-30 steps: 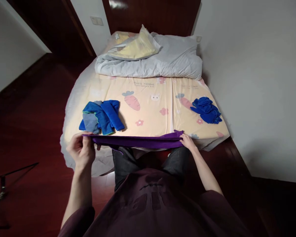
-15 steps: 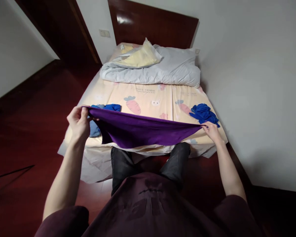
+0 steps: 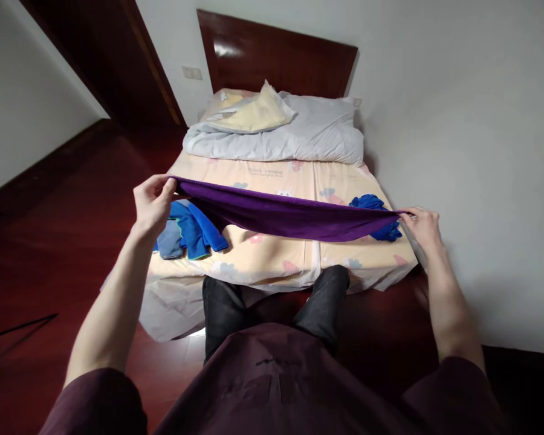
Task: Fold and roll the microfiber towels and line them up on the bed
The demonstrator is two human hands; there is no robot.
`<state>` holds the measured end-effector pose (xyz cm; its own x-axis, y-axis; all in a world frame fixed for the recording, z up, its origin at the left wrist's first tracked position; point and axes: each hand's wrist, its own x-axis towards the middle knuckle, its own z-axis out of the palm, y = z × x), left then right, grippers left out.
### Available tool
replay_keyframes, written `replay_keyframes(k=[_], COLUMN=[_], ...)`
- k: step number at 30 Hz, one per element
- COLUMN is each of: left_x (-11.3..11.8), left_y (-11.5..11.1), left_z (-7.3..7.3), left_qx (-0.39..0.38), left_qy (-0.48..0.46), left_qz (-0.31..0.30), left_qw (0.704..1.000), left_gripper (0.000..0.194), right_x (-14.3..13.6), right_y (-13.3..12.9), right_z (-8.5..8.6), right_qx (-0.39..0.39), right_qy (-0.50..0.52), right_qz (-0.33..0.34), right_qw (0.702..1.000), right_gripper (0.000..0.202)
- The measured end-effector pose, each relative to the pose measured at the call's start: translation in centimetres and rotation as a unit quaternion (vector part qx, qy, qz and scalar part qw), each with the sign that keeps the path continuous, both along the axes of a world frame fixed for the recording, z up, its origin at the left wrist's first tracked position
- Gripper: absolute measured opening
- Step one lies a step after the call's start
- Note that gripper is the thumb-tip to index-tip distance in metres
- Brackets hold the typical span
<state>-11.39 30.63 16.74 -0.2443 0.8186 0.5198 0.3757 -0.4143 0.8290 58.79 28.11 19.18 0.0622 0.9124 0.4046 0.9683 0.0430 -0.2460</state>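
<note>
A purple cloth (image 3: 290, 216) hangs stretched in the air over the bed, its upper edge nearly taut between my hands. My left hand (image 3: 153, 202) pinches one corner, and my right hand (image 3: 422, 227) pinches the other end. Under the left end of the cloth, blue and grey folded cloths (image 3: 193, 232) lie on the bed. A crumpled blue cloth (image 3: 387, 231) lies at the right side of the bed, partly hidden behind the purple one. Whether the purple cloth is a towel or a garment I cannot tell.
The bed (image 3: 272, 263) has a peach sheet with carrot prints. A grey quilt (image 3: 320, 130) lies bunched near the dark wooden headboard (image 3: 281, 57), with a pale yellow part folded over. A wall (image 3: 471, 169) stands close on the right. A thin black stand leg (image 3: 22, 325) rests on the floor at left.
My hands have moved up and farther apart, the right one outward to the right. The purple cloth is pulled longer and higher, showing more of the blue and grey cloths at left.
</note>
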Motion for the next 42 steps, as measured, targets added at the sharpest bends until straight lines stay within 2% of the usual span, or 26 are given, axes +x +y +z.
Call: replay_keyframes(k=[5,10,14,18,23,27,30,32,35,37,39,42], left_x=[0.6,0.6,0.3,0.8,2.4,3.3,3.0,2.6,1.9,1.7,1.7,1.8], left_y=[-0.4,-0.4,0.8,3.0,7.4,11.9,14.6,15.5,15.4,14.4,12.8,10.0], left_z=[-0.4,-0.2,-0.6,-1.8,-3.2,-3.0,-2.2,-1.8,-2.1,-3.2,-5.1,-9.2], left_qx=[-0.064,-0.135,-0.198,-0.251,-0.311,-0.289,-0.208,-0.143,-0.056,-0.028,-0.036,-0.068], left_qy=[-0.096,-0.103,-0.112,-0.132,-0.113,-0.084,-0.053,-0.033,-0.010,0.009,0.027,0.037], left_qz=[0.023,0.024,-0.007,-0.034,-0.060,-0.062,-0.048,-0.023,0.004,0.011,0.013,-0.002], left_qw=[0.993,0.985,0.974,0.958,0.942,0.952,0.976,0.989,0.998,0.999,0.999,0.997], left_gripper=[0.052,0.037,0.025,0.008,0.004,0.011,0.021,0.025,0.032,0.040,0.044,0.039], right_x=[0.8,1.8,2.6,2.7,1.9,0.8,0.0,-0.3,-0.2,0.2,0.7,1.1], right_y=[-0.8,-0.9,-0.2,2.1,7.7,12.5,14.8,15.4,15.3,14.7,13.8,11.8], right_z=[1.2,2.5,3.1,3.3,2.5,1.8,1.6,1.2,-0.4,-2.5,-5.3,-10.4], right_qx=[-0.017,-0.035,-0.026,-0.078,-0.146,-0.116,-0.050,0.004,0.060,0.085,0.103,0.070], right_qy=[-0.001,0.001,-0.016,-0.040,-0.024,-0.030,-0.049,-0.048,-0.039,-0.027,-0.008,0.015], right_qz=[-0.024,-0.045,-0.066,-0.071,-0.075,-0.095,-0.103,-0.101,-0.073,-0.047,-0.029,-0.009], right_qw=[1.000,0.998,0.997,0.994,0.986,0.988,0.992,0.994,0.995,0.995,0.994,0.997], right_gripper=[0.014,0.005,0.006,0.010,0.010,0.017,0.026,0.030,0.033,0.036,0.038,0.041])
